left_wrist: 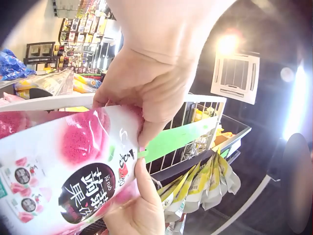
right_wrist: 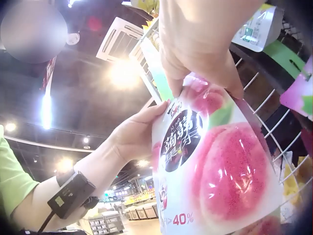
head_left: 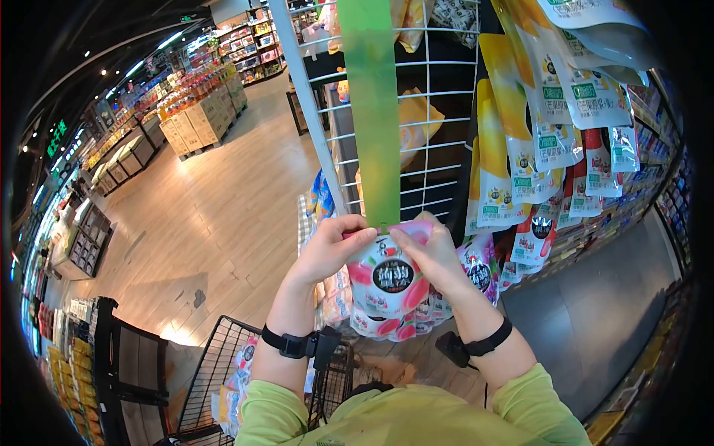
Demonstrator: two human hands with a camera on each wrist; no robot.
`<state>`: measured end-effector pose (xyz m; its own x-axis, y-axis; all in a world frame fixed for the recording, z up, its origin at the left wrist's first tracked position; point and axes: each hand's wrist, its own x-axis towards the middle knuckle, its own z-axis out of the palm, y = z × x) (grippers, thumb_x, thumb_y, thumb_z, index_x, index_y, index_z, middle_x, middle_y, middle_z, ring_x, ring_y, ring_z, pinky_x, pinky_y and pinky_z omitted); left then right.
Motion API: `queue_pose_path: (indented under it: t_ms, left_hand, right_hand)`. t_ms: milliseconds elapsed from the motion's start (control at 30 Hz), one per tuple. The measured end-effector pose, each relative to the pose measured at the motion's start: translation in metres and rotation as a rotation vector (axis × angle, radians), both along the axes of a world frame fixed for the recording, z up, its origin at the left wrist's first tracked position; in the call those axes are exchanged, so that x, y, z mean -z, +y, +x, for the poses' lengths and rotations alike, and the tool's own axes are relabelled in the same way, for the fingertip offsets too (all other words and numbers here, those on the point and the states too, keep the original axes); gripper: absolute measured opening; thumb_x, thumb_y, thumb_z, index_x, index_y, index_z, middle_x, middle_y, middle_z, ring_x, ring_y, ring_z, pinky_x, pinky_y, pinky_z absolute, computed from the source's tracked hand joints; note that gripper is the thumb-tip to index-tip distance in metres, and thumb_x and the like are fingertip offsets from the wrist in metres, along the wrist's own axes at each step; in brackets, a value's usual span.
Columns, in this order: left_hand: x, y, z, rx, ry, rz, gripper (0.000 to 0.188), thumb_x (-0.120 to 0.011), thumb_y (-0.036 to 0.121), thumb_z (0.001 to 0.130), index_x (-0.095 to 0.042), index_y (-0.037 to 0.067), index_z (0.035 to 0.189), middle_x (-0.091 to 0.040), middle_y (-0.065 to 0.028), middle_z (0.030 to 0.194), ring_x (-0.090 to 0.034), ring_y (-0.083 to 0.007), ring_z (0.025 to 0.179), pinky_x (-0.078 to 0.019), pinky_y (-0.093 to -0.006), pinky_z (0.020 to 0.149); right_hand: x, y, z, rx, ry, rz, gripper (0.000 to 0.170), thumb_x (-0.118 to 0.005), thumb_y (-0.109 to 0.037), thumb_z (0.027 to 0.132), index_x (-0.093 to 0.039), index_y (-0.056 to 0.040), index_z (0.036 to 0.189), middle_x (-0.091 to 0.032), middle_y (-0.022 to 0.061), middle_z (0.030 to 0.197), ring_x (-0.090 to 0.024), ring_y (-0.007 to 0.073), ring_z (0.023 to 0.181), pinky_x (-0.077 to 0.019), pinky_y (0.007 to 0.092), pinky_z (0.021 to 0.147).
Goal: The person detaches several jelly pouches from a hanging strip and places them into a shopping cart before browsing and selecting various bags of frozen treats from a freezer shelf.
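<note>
A white and pink peach jelly pouch [head_left: 392, 293] hangs in front of the person, its top edge at the lower end of a green hanging strip [head_left: 374, 111]. The left hand [head_left: 333, 247] pinches the pouch's upper left corner between thumb and fingers. At the upper right corner the right hand [head_left: 435, 256] pinches it the same way, thumb on the printed front. In the right wrist view the pouch front [right_wrist: 230, 171] shows a large peach and black oval label. More pouches [head_left: 383, 325] of the same print hang behind and below it.
A white wire rack [head_left: 316, 111] stands behind the strip. Yellow mango pouches [head_left: 498, 163] hang to the right, with a purple pouch [head_left: 480, 271] beside the held one. A black wire shopping cart [head_left: 216, 357] with packages stands at the lower left. Stacked cartons [head_left: 197, 130] stand farther off.
</note>
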<state>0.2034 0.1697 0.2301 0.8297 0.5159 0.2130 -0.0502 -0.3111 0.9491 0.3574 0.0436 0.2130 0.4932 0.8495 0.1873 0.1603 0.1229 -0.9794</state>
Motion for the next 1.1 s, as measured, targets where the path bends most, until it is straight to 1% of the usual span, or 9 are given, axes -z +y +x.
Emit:
queue_pose_path:
  t_ms: [167, 267, 400, 533, 633, 733, 767, 800, 1100]
  left_hand:
    - [0.016, -0.002, 0.008, -0.16, -0.112, -0.028, 0.02, -0.064, 0.006, 0.086, -0.059, -0.003, 0.103, -0.065, -0.0032, 0.087, -0.058, -0.0081, 0.08, -0.0466, -0.0217, 0.073]
    - [0.03, -0.005, 0.01, -0.209, -0.224, -0.126, 0.032, -0.064, 0.001, 0.084, -0.053, -0.002, 0.113, -0.065, -0.0068, 0.094, -0.061, -0.0115, 0.088, -0.048, -0.0229, 0.078]
    - [0.068, -0.004, 0.007, -0.391, -0.395, -0.039, 0.037, -0.06, 0.002, 0.086, -0.049, 0.0, 0.121, -0.059, -0.0097, 0.112, -0.056, -0.0123, 0.101, -0.0455, -0.0246, 0.085]
    - [0.099, -0.012, -0.003, -0.565, -0.385, 0.055, 0.038, -0.053, 0.015, 0.092, -0.045, 0.001, 0.126, -0.052, -0.0114, 0.122, -0.049, -0.0164, 0.114, -0.0377, -0.0307, 0.098]
    - [0.149, -0.002, -0.005, -0.575, -0.306, -0.278, 0.048, -0.04, 0.035, 0.095, -0.04, 0.004, 0.132, -0.049, -0.009, 0.129, -0.045, -0.0205, 0.121, -0.0312, -0.036, 0.104]
    - [0.183, -0.01, 0.001, -0.48, -0.282, -0.562, 0.048, -0.037, 0.036, 0.096, -0.04, 0.006, 0.133, -0.047, -0.0058, 0.132, -0.043, -0.0208, 0.124, -0.0306, -0.0364, 0.104]
    - [0.203, -0.008, -0.001, -0.504, -0.213, -0.545, 0.05, -0.035, 0.043, 0.095, -0.042, 0.009, 0.131, -0.049, -0.0048, 0.13, -0.045, -0.0175, 0.12, -0.034, -0.037, 0.101]
    - [0.217, -0.008, -0.003, -0.492, -0.187, -0.546, 0.05, -0.035, 0.043, 0.095, -0.042, 0.009, 0.131, -0.049, -0.0048, 0.13, -0.045, -0.0175, 0.12, -0.034, -0.037, 0.101]
    - [0.279, 0.006, -0.05, -0.373, -0.191, -0.558, 0.054, -0.05, 0.035, 0.088, -0.04, 0.011, 0.134, -0.051, -0.0075, 0.128, -0.046, -0.024, 0.121, -0.0385, -0.0418, 0.101]
  right_hand:
    - [0.016, 0.006, 0.008, -0.059, 0.006, 0.128, 0.039, -0.069, -0.009, 0.079, -0.048, -0.0003, 0.111, -0.058, 0.0099, 0.102, -0.057, 0.0133, 0.093, -0.0465, 0.0269, 0.082]
    - [0.033, 0.014, 0.01, -0.173, 0.02, 0.101, 0.032, -0.063, -0.007, 0.082, -0.055, 0.0004, 0.112, -0.061, 0.0101, 0.106, -0.058, 0.0127, 0.098, -0.0462, 0.0281, 0.085]
    - [0.054, 0.016, 0.008, -0.002, -0.165, 0.093, 0.037, -0.061, -0.017, 0.085, -0.054, -0.0005, 0.117, -0.062, 0.0128, 0.107, -0.059, 0.0185, 0.103, -0.0448, 0.0321, 0.089]
    - [0.069, 0.007, 0.014, -0.041, -0.113, 0.125, 0.04, -0.059, -0.022, 0.086, -0.052, 0.0015, 0.118, -0.06, 0.0165, 0.11, -0.058, 0.0228, 0.104, -0.0436, 0.0334, 0.09]
    - [0.091, 0.01, 0.015, 0.012, 0.282, 0.218, 0.041, -0.05, -0.027, 0.09, -0.05, 0.0011, 0.12, -0.057, 0.0187, 0.114, -0.054, 0.0252, 0.108, -0.0392, 0.0317, 0.093]
    - [0.12, 0.011, 0.005, 0.22, 0.267, 0.091, 0.043, -0.041, -0.031, 0.092, -0.051, 0.0014, 0.117, -0.057, 0.0174, 0.114, -0.053, 0.0242, 0.108, -0.0377, 0.0327, 0.094]
    - [0.174, 0.037, 0.013, 0.054, 0.415, 0.137, 0.039, -0.042, -0.026, 0.092, -0.047, -0.0006, 0.122, -0.057, 0.0093, 0.112, -0.052, 0.0148, 0.104, -0.0389, 0.0276, 0.092]
    - [0.158, 0.03, 0.008, -0.052, 0.574, 0.174, 0.037, -0.044, -0.026, 0.092, -0.051, -0.0006, 0.118, -0.058, 0.0087, 0.109, -0.054, 0.0155, 0.1, -0.0402, 0.0279, 0.09]
    - [0.161, -0.012, -0.007, -0.171, 0.273, 0.052, 0.044, -0.047, -0.036, 0.089, -0.061, 0.004, 0.098, -0.064, 0.015, 0.088, -0.061, 0.0207, 0.083, -0.0441, 0.0315, 0.078]
